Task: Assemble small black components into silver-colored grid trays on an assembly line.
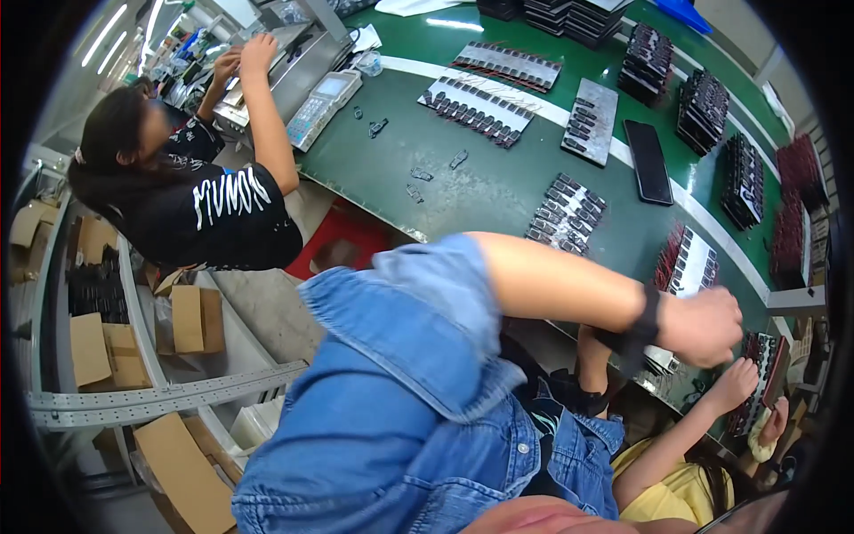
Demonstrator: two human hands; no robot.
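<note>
My left arm, in a rolled denim sleeve, reaches across to the right with a black band at the wrist. The fingers of my left hand (pixel 703 326) are curled in; whatever they may hold is hidden. Close beyond this hand lies a plate of small black parts with red wires (pixel 694 263). Part of my right arm (pixel 593 360) shows below the left forearm, near the table edge, with black material around it. The left forearm covers my right hand's fingers. Another plate of small black parts (pixel 567 214) lies beyond my left forearm.
A person in yellow reaches a hand (pixel 735 384) close to my left hand. Another person in black (pixel 213 205) works at the left. The green table (pixel 356 169) bears a black phone (pixel 648 162), a grey plate (pixel 589 122) and stacked plates (pixel 703 111). Cardboard boxes (pixel 191 320) stand lower left.
</note>
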